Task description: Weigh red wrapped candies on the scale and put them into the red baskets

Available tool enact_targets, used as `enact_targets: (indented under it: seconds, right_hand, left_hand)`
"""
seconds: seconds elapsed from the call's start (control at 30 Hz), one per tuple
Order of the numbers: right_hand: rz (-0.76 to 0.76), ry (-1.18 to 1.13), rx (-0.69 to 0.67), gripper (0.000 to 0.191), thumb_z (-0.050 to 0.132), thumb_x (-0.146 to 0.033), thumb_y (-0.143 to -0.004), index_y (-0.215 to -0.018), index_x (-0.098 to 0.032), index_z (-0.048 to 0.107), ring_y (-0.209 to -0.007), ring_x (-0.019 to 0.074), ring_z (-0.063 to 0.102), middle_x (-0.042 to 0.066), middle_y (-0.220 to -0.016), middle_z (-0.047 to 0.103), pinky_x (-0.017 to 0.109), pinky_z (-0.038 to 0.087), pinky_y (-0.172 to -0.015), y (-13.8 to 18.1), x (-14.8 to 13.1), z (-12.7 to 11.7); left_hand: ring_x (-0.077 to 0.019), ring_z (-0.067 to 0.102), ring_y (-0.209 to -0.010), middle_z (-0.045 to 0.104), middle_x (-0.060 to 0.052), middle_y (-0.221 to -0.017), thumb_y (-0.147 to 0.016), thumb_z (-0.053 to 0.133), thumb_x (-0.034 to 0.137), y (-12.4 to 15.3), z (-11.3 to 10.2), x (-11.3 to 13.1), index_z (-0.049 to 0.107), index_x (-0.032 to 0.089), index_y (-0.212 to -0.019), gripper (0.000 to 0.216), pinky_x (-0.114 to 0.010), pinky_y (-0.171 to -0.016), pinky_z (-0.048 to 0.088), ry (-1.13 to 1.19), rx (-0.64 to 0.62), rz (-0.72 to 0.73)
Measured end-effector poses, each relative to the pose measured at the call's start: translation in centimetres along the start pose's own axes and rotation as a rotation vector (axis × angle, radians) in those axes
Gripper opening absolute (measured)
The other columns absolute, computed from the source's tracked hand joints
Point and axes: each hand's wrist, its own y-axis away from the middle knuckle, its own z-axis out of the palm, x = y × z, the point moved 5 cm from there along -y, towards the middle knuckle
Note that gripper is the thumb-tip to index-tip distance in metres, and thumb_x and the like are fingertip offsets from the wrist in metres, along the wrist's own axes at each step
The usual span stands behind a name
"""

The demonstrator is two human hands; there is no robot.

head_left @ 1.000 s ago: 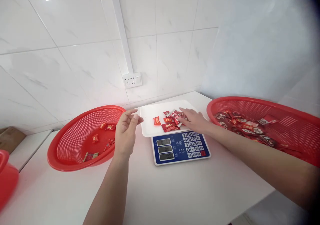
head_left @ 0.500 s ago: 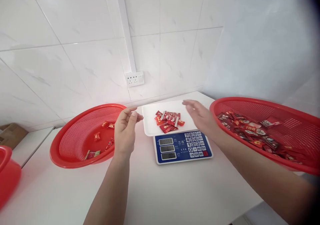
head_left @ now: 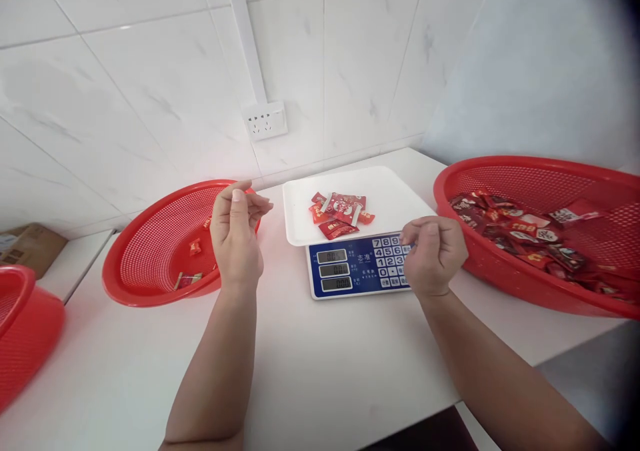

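A small pile of red candy packets [head_left: 343,211] lies on the white weighing tray [head_left: 385,201] of a blue-fronted digital scale [head_left: 357,274]. My left hand [head_left: 237,237] hovers left of the tray, in front of a basket, its fingers loosely bent and apart with nothing in them. Over the right part of the keypad is my right hand [head_left: 434,254], fingers curled in and thumb on top, with nothing showing in it. It hides some of the keys; contact with the scale cannot be made out.
To the left, a red mesh basket [head_left: 135,237] holds a few packets. At the right, another red basket [head_left: 530,164] contains many wrapped candies. Part of a third red basket [head_left: 35,334] stands at the far left, near a cardboard box [head_left: 37,244]. A socket [head_left: 265,121] is on the tiled wall.
My right hand has moved from the tray's right edge down toward me over the keypad, and its fingers have curled in. My left hand has drawn slightly left, away from the tray. The view has tilted down.
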Motion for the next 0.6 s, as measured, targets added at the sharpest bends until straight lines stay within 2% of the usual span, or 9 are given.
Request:
enact_targets:
  seconds: [0.2,0.27,0.33,0.4,0.47,0.53,0.6]
  right_hand:
    - [0.044,-0.045,-0.090,0.019,0.046,-0.032,-0.092,-0.083,-0.020,0.059,-0.049,0.0113,0.048,-0.004,-0.054,0.050,0.027,0.043,-0.051,1.0,-0.1,0.0]
    - [0.067,-0.056,-0.113,0.019,0.046,-0.031,-0.092,-0.083,-0.020,0.059,-0.049,0.0114,0.048,-0.003,-0.054,0.050,0.027,0.042,-0.050,1.3,-0.4,0.1]
    - [0.081,-0.063,-0.155,0.019,0.047,-0.030,-0.092,-0.084,-0.020,0.060,-0.049,0.0115,0.049,-0.003,-0.055,0.051,0.027,0.042,-0.049,1.5,-0.7,0.3]
    - [0.102,-0.100,-0.168,0.018,0.047,-0.030,-0.092,-0.084,-0.021,0.061,-0.048,0.0115,0.049,-0.003,-0.055,0.051,0.027,0.042,-0.049,1.6,-0.9,0.4]
    - [0.144,-0.156,-0.151,0.018,0.047,-0.030,-0.092,-0.084,-0.021,0.061,-0.048,0.0116,0.048,-0.003,-0.055,0.050,0.027,0.042,-0.049,1.6,-1.0,0.3]
    - [0.193,-0.199,-0.137,0.018,0.047,-0.032,-0.092,-0.084,-0.021,0.060,-0.048,0.0117,0.047,-0.003,-0.054,0.050,0.028,0.042,-0.050,1.6,-1.1,0.3]
    - [0.235,-0.233,-0.142,0.019,0.047,-0.033,-0.092,-0.085,-0.021,0.060,-0.049,0.0118,0.047,-0.003,-0.055,0.049,0.028,0.042,-0.050,1.7,-1.2,0.3]
  left_hand:
    - [-0.0126,0.061,-0.077,0.061,-0.001,-0.080,-0.089,0.050,0.036,0.2,1.2,-1.8,0.060,0.022,-0.097,0.019,-0.031,-0.080,0.051,-0.126,-0.071,-0.029]
    - [-0.0142,0.062,-0.082,0.062,-0.003,-0.087,-0.089,0.051,0.037,0.4,1.5,-2.0,0.060,0.022,-0.100,0.021,-0.032,-0.082,0.051,-0.247,-0.140,-0.030]
    - [-0.0176,0.062,-0.093,0.064,-0.006,-0.099,-0.088,0.051,0.037,0.8,1.4,-2.1,0.058,0.022,-0.107,0.025,-0.036,-0.086,0.049,-0.470,-0.231,-0.011]
    - [-0.0241,0.057,-0.108,0.061,-0.010,-0.116,-0.087,0.053,0.037,1.3,0.4,-2.2,0.055,0.023,-0.118,0.034,-0.043,-0.092,0.046,-0.783,-0.322,0.028]
    - [-0.0320,0.048,-0.122,0.053,-0.013,-0.130,-0.083,0.055,0.039,2.0,-1.5,-2.5,0.052,0.025,-0.125,0.044,-0.052,-0.098,0.039,-1.093,-0.395,0.077]
    - [-0.0366,0.043,-0.126,0.053,-0.015,-0.132,-0.081,0.057,0.039,2.5,-3.9,-2.6,0.055,0.024,-0.125,0.046,-0.057,-0.103,0.030,-1.310,-0.441,0.125]
    - [-0.0356,0.047,-0.124,0.059,-0.014,-0.125,-0.084,0.051,0.037,3.0,-6.6,-2.3,0.059,0.026,-0.120,0.039,-0.058,-0.107,0.023,-1.456,-0.457,0.153]
